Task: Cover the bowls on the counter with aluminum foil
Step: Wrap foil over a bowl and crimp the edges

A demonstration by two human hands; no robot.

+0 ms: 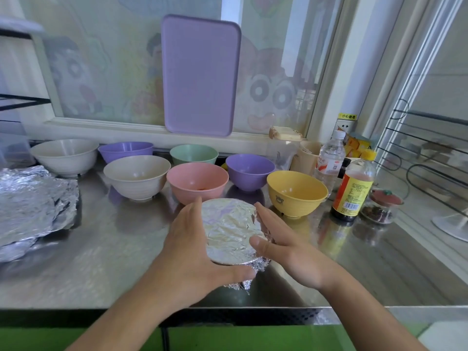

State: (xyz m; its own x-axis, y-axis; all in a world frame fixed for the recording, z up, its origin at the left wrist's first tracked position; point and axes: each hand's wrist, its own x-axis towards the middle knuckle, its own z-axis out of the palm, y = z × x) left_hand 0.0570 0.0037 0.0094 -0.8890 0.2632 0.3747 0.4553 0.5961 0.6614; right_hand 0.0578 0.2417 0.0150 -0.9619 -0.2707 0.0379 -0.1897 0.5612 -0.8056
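At the far left of the shiny steel counter (106, 249) lies a crumpled loose sheet of aluminium foil (33, 203), kept within reach, probably as stock for the bowls not yet covered. Behind it and running right stand the open bowls, mouths up and ready for wrapping: a large white ribbed bowl (64, 157), a purple plastic bowl (125, 150), a cream ribbed bowl (136, 177), a pale green bowl (194, 153), a pink plastic bowl (197, 182), a second purple bowl (250, 171) and a yellow bowl with a small printed face (296, 192).

Near the counter's front edge, in the middle, sits the foil-covered bowl (229, 233), its sheet stretched flat over the rim and bunched down the sides. The left hand (192, 247) cups its left side, thumb hooked under the near edge, grasping the bowl. The right hand (281, 245) presses its straight fingers against the right side, thumb on the foil top, evidently to mould the foil tight under the rim.

Seven bowls appear still uncovered, so the task looks early.

At the far right stand a clear water bottle (330, 158) and a dark sauce bottle with a yellow label (353, 190).
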